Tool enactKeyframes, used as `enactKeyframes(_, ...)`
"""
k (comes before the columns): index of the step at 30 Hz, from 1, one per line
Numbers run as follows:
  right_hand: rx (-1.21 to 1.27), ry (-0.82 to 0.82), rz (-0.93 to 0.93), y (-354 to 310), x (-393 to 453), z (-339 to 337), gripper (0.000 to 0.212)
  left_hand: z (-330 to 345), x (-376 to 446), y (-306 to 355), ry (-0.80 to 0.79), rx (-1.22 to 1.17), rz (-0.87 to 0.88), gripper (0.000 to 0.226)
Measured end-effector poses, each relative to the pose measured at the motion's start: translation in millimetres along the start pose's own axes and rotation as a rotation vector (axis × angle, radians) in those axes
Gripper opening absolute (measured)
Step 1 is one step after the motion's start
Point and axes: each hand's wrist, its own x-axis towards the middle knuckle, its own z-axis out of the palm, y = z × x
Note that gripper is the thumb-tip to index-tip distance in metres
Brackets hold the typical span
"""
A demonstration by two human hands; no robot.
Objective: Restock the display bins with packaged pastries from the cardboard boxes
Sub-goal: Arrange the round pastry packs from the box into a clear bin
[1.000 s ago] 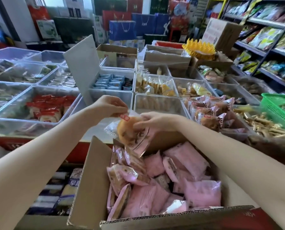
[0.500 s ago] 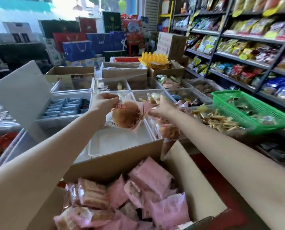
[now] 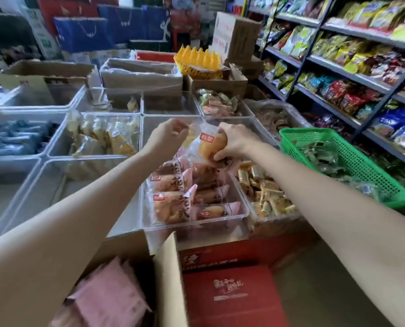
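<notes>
Pastry packet [image 3: 212, 147], gripped by right hand [image 3: 236, 141], above far end of bin [image 3: 241, 208].
Left hand [image 3: 167, 136] just left, fingers curled, seemingly empty; bin runs near-to-far.

Pink-wrapped round pastry [image 3: 212, 147] above clear bin [image 3: 241, 210] of similar packs.

My two arms come in from the lower corners of the frame, bare to the hands: left hand [image 3: 167, 135], right hand [image 3: 235, 140], both ringless, uncovered.
</notes>
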Motion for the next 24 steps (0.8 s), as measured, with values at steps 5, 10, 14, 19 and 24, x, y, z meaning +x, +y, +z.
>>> enactKeyframes(5,-0.332,-0.143,-0.156,21.1,30.9,47.5,0.066,19.3,-7.1,-51.7,-0.671,0.715,-0.065,0.056)
enactKeyframes(10,-0.407,-0.316,-0.207,20.7,58.5,85.6,0.059,30.0,-6.1,-90.6,-0.785,0.992,-0.161,0.080)
enactKeyframes(14,-0.350,-0.417,-0.190,30.1,70.7,119.0,0.056,38.6,-7.1,-107.1,-0.786,1.040,-0.138,0.063)
enactKeyframes(19,-0.261,-0.342,-0.117,48.4,75.4,139.1,0.060,39.9,-6.7,-115.2,-0.765,1.068,-0.195,0.051)
enactKeyframes(24,-0.193,-0.235,-0.032,48.5,59.9,140.0,0.076,35.4,-11.2,-108.4,-0.730,1.150,-0.180,0.055)
